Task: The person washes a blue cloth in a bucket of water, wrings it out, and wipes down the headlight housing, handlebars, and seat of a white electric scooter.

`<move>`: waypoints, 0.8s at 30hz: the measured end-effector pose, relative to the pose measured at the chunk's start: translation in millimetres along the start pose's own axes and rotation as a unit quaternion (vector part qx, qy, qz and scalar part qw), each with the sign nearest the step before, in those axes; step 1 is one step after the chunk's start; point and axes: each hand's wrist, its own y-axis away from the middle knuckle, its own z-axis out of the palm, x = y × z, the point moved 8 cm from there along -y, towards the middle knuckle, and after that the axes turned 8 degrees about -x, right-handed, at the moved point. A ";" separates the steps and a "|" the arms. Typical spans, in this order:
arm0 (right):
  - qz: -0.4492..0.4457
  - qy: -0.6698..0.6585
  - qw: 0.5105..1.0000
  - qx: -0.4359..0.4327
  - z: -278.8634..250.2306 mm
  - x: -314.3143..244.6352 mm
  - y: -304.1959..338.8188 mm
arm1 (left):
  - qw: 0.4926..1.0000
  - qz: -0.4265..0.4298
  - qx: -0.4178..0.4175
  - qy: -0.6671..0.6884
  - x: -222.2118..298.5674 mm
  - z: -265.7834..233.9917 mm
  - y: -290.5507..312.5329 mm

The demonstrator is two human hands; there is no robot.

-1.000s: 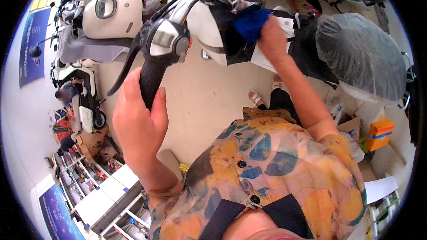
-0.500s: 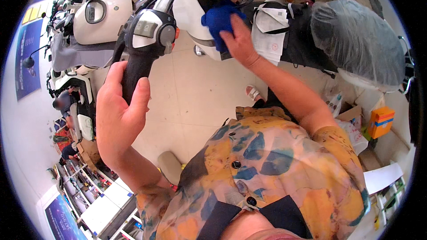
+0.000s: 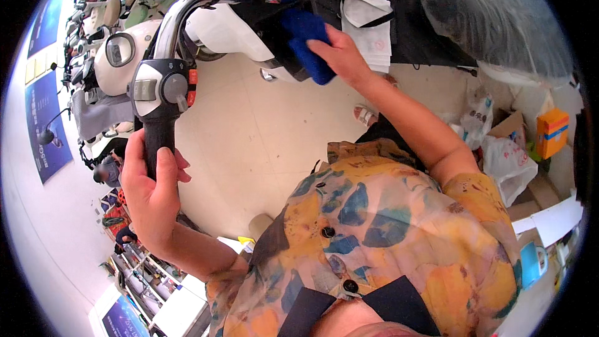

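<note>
My left hand (image 3: 151,187) is wrapped round the black handlebar grip (image 3: 160,143) of a scooter, just below its switch housing (image 3: 160,90). My right hand (image 3: 342,56) is closed on a blue cloth (image 3: 309,43). The cloth lies against the dark inner side of the scooter's white front panel (image 3: 228,30), hiding part of it. White papers (image 3: 369,28) with a black strap over them rest on the dark footboard area just right of that hand.
A seat wrapped in clear plastic (image 3: 493,22) stands at the far right. Plastic bags (image 3: 508,165) and an orange box (image 3: 552,132) sit below it. More scooters (image 3: 118,56) line the far left, where people (image 3: 111,170) are seen small beyond the handlebar.
The handlebar grip and my left hand have shifted left and lower in view. My right hand has moved slightly with the cloth, which hangs lower now. The view itself has turned.
</note>
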 end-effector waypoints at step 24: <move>0.206 0.148 0.967 -0.012 -79.0 109.3 69.8 | 0.999 0.022 -0.017 0.038 -4.2 1.5 -5.0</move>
